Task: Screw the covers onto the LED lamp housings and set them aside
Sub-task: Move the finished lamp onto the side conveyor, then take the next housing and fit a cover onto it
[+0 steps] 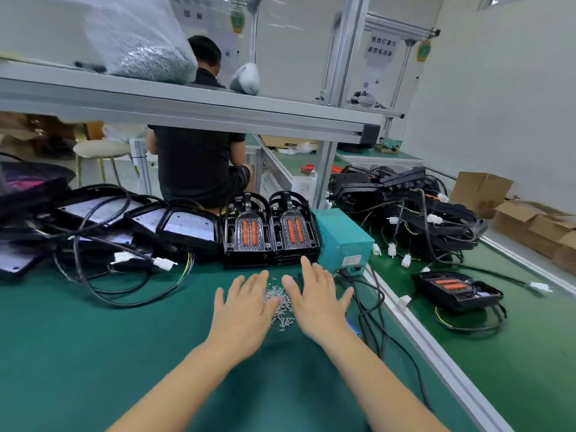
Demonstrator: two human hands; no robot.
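A small heap of silver screws [278, 302] lies on the green mat. My left hand [244, 310] and my right hand [314, 299] lie flat on either side of the heap, fingers straight and spread, partly covering it. Two black covers with orange lenses [271, 232] stand stacked just behind the screws. Lamp housings with pale LED boards and black cables [124, 226] are piled at the left. One assembled lamp [458, 289] lies on the bench to the right, below a larger pile of lamps [411, 213].
A teal power box [341, 236] stands right of the covers, its black cords trailing along the aluminium rail [414, 325]. A person in black sits with their back to me behind the bench. An overhead shelf [187, 107] crosses above. Cardboard boxes [530, 226] sit at far right.
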